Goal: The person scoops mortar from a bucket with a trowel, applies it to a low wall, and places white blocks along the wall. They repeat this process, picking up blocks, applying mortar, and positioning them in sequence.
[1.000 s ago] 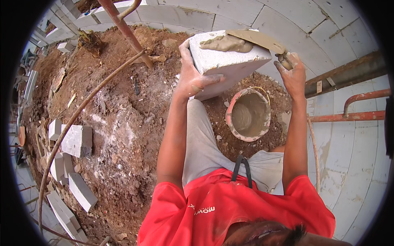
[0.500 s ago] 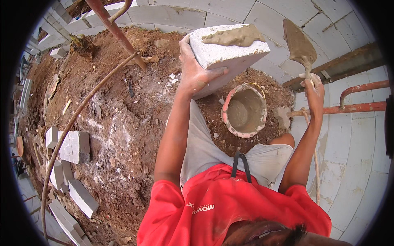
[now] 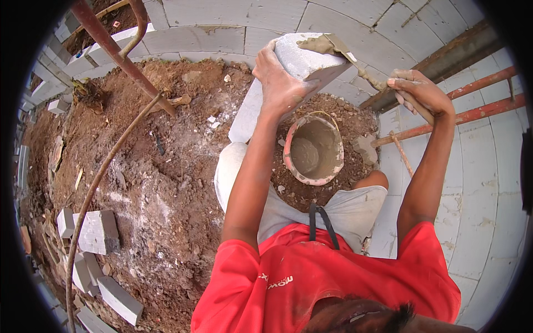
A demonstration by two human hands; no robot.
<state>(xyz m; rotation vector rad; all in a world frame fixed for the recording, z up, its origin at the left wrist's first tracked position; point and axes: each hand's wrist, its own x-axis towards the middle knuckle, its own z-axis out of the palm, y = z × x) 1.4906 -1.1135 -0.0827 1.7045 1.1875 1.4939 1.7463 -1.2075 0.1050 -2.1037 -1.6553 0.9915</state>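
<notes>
My left hand (image 3: 285,83) grips a long white lightweight block (image 3: 247,112) near its upper end, holding it tilted in front of me. Grey mortar (image 3: 318,44) lies on the block's end face. In my right hand (image 3: 420,94) is the handle of a trowel (image 3: 366,76), fingers wrapped round it. The trowel's blade, seen nearly edge-on, touches the mortar at the right edge of that face. Below the block, between my knees, stands a round bucket (image 3: 286,149) with a reddish, mortar-smeared rim and wet grey mortar inside.
A white block wall (image 3: 277,16) curves along the far side and down the right. Red metal pipes (image 3: 472,115) jut in at right; another red pole (image 3: 119,53) leans at upper left. A thin stick (image 3: 105,177) crosses the dirt. Loose blocks (image 3: 99,232) lie at lower left.
The trowel has come down and left from above the wall side onto the mortar at the block's end. The block is tilted more, and the mortar patch on it looks smaller or partly covered.
</notes>
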